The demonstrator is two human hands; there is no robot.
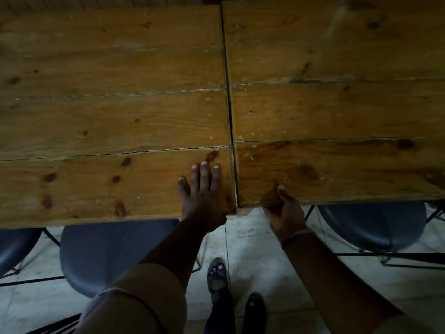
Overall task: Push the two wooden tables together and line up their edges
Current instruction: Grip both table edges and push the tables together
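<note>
My left hand (202, 191) lies flat, fingers spread, on the left table (108, 116). My right hand (283, 208) grips the right table (337, 104) edge, just beside the seam.

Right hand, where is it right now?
The right hand grips the near edge of the right table, beside the seam with the left table.

You see two knotty, varnished wooden tables (108, 104), worn at the seams; at six o'clock, smooth matt-plastic chairs (108, 251) on thin metal legs.
</note>
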